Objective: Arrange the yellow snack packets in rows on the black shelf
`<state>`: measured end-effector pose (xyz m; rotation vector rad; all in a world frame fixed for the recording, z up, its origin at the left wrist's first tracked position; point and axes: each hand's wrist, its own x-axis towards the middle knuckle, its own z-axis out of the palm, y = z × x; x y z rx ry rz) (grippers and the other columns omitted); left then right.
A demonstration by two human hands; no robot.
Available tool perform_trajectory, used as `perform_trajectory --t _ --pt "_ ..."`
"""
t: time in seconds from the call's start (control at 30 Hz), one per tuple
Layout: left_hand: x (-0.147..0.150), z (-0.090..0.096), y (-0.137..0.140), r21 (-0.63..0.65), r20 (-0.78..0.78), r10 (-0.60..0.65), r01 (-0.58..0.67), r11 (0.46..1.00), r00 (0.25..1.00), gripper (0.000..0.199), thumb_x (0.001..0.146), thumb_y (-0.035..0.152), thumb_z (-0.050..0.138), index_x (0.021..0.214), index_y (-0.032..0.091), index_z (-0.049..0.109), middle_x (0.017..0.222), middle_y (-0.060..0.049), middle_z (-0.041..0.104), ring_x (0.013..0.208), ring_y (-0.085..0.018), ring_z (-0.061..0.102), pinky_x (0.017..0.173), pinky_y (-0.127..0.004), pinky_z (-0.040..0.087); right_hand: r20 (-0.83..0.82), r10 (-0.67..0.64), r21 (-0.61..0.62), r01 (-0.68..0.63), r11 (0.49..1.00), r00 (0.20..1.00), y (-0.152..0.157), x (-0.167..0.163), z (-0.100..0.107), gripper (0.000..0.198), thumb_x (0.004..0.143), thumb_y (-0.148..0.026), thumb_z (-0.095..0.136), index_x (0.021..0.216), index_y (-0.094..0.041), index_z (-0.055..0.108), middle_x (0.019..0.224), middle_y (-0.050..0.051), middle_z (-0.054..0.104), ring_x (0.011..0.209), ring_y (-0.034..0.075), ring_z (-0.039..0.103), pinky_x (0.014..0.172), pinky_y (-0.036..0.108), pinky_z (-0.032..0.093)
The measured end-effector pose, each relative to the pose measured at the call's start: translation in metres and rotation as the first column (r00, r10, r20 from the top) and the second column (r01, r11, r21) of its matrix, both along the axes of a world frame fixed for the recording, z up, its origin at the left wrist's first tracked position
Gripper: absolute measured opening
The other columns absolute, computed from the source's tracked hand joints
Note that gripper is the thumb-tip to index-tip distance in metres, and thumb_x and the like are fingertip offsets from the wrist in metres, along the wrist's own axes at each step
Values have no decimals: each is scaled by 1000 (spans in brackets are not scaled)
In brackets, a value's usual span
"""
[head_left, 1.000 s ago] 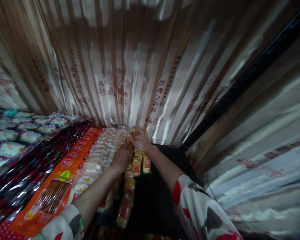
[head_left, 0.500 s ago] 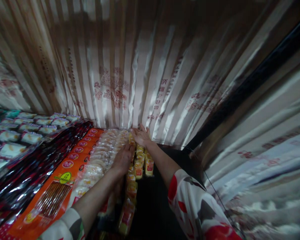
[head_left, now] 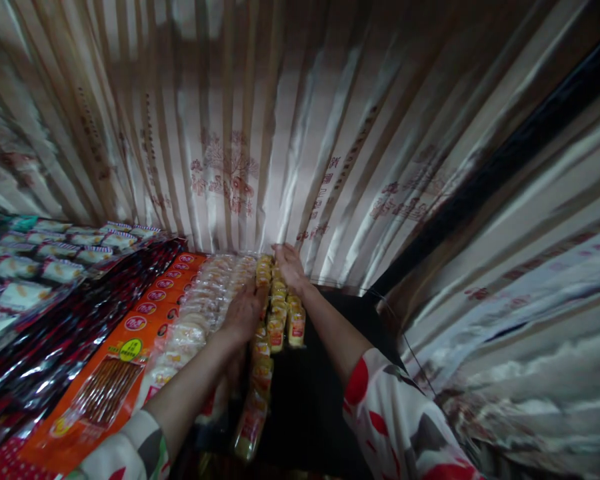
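your left hand lies flat, fingers spread, on the yellow packs at 6 o'clock; your right hand presses their far end, fingers loosely curled, gripping nothing. they look light, soft, slippery: hold them by the sides.

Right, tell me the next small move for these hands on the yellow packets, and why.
Probably slide the right hand back along the short row of yellow packets, pressing them against the longer row that the left hand steadies. The short row stops partway, with dark bare space beside it.
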<state>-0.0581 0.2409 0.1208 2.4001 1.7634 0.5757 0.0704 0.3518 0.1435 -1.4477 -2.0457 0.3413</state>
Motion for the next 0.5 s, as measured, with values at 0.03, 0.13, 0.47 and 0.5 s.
perform_trajectory --t 0.03,0.13,0.47,0.5 --pt "0 0 0 -9 3 -10 10 1000 1000 34 85 12 39 117 16 50 111 -10 55 104 -19 51 92 -31 41 -68 -17 12 18 1000 998 -4 5 2 62 95 -41 7 112 -17 62 120 5 61 127 14 39 110 32 22" --pt "0 2 -1 -32 -19 -10 10 999 1000 29 86 13 38 109 15 55 106 -10 55 100 -19 52 89 -30 43 -273 -93 5 98 995 958 -25 21 6 64 93 -48 11 106 -15 65 118 8 62 120 18 46 107 34 28" --pt "-8 4 -12 -38 77 -45 48 998 996 31 81 12 43 110 13 54 106 -10 54 98 -18 52 87 -28 43 -600 -267 -55 293 954 755 -137 65 -36 48 89 -48 32 105 -15 63 112 11 62 111 22 52 101 41 35" --pt "-9 7 -15 -29 85 -37 39 999 996 30 81 12 43 109 13 54 106 -10 55 98 -18 52 86 -29 44 -588 -264 -38 300 953 765 -148 65 -40 46 89 -47 33 105 -15 63 112 11 62 111 22 52 101 41 36"
